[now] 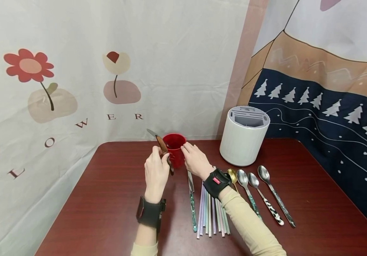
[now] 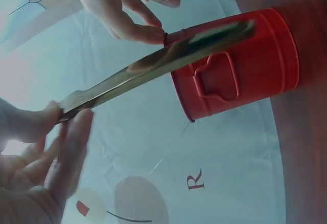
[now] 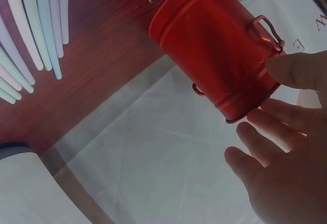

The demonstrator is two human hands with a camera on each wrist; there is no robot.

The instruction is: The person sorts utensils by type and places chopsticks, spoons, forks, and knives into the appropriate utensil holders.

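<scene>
My left hand (image 1: 156, 171) pinches a knife (image 1: 161, 144) between thumb and fingers, its shiny length slanting up past the near side of a red metal cup (image 1: 178, 159). In the left wrist view the knife overlaps the cup, whose wire side handle (image 2: 236, 78) shows below it. My right hand (image 1: 197, 159) reaches to the cup's right side, fingers fairly straight, with fingertips right at the rim. The right wrist view has the thumb (image 3: 294, 70) over the cup wall near a side handle. Most of the cup's inside is hidden.
A second knife (image 1: 192, 206) with a green patterned handle lies on the brown table (image 1: 106, 199). To its right are several pastel chopsticks (image 1: 209, 220), then several spoons (image 1: 268, 199), one gold. A white slotted utensil holder (image 1: 242, 142) stands at the back right, before the curtain (image 1: 183, 71).
</scene>
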